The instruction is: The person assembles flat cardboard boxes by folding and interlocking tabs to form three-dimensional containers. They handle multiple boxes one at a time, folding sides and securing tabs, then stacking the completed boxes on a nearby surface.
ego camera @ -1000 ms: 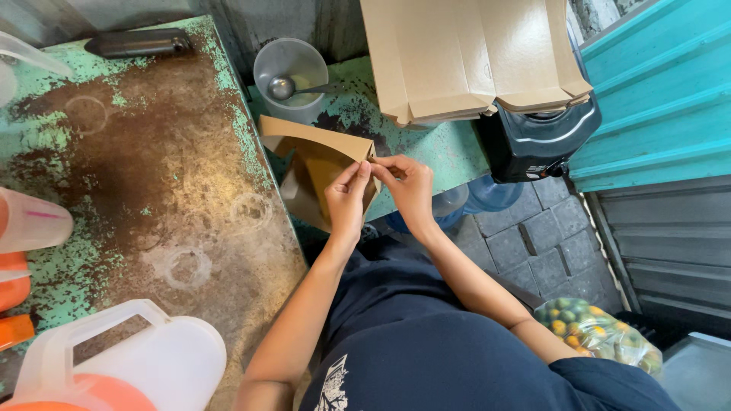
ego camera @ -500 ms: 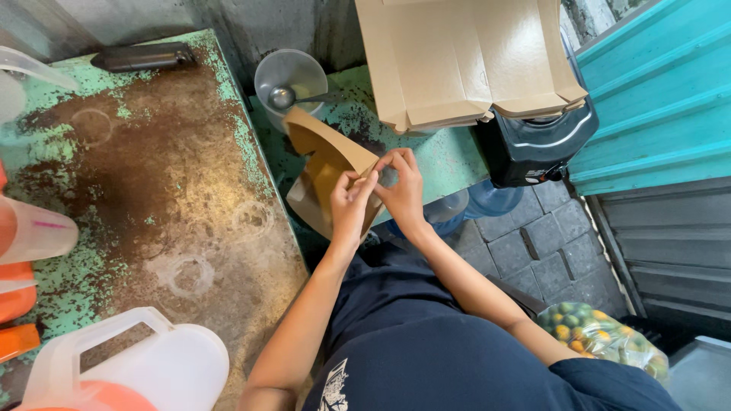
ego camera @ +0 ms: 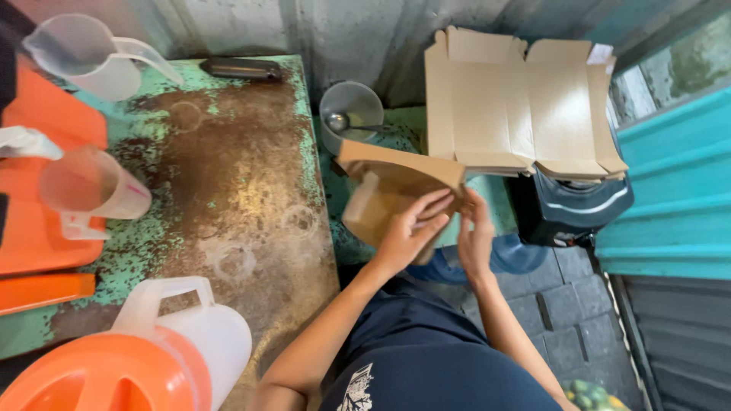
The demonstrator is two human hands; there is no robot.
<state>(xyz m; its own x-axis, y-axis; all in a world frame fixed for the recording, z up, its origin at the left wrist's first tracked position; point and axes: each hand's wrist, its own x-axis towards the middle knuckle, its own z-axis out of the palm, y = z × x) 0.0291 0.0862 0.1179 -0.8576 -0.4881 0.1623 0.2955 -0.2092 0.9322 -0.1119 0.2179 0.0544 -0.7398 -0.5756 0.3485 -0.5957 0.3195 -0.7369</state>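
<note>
Cardboard, brown and plain, made up the small box that both hands held in the air just off the right edge of the desk. The box was half folded: one long flap stood out flat along its top, and the body below sagged open toward seven o'clock. The left hand lay against the box's near face, fingers spread flat across the board with the thumb underneath. The right hand sat at three o'clock from it, fingertips pressed together on the box's right corner, pinching the board's edge.

At one o'clock from the box a larger flattened carton leaned open, above a dark bin. At eleven o'clock a grey bowl held a spoon. The desk's green paint was worn to rust-brown. Clear jugs stood at its left side, and a white jug with an orange lid at seven o'clock.
</note>
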